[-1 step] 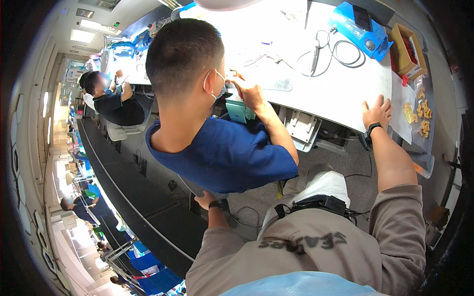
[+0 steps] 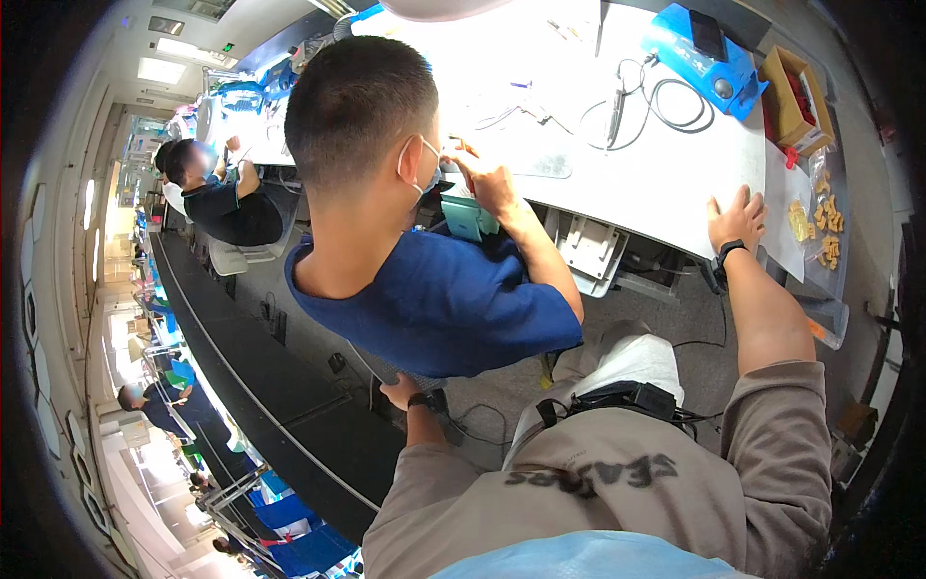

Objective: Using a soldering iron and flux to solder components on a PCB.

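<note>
My right hand (image 2: 738,220) lies on the near edge of the white worktable (image 2: 666,183), fingers spread and nothing in them. Low on the left, my left hand (image 2: 396,392) is closed on the dark chair back (image 2: 410,372) behind a seated co-worker (image 2: 434,299) in a blue top. That person bends over the table with a hand (image 2: 490,185) raised close to a face mask; what it holds is too small to make out. A thin corded tool (image 2: 614,121) and its looped black cable rest farther back on the table.
At the back right stand a blue device (image 2: 709,63) and a cardboard box (image 2: 796,96) with red contents. A clear tray (image 2: 837,275) holds several small tan pieces (image 2: 830,227). A long black bench (image 2: 280,367) runs along the left, with other people beyond. Cables lie on the floor.
</note>
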### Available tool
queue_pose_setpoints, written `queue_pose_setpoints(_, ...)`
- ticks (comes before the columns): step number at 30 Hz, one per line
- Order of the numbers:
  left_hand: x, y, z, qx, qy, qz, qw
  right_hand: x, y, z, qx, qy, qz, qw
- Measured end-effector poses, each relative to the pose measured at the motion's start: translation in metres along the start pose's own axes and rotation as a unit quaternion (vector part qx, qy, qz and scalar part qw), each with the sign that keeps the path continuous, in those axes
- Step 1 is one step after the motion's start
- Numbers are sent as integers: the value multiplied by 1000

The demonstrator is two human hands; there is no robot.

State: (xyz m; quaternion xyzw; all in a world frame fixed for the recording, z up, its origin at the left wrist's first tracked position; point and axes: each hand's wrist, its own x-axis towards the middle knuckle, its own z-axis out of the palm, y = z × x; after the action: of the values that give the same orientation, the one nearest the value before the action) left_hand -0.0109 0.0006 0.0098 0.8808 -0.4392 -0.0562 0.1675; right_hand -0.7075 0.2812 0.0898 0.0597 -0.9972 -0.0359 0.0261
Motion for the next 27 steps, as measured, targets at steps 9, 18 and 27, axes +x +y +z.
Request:
queue_pose_setpoints(9, -7, 9, -7, -1, -8, -16, 1000, 0, 0, -1, 1, 1, 1, 1000)
queue_pose_setpoints(18, 0, 3, -5, 8, -9, -10, 1000, -1, -1, -2, 4, -2, 1, 1000)
queue_pose_setpoints(27, -3, 5, -5, -7, -15, -11, 1000, 0, 0, -2, 0, -4, 2, 1000)
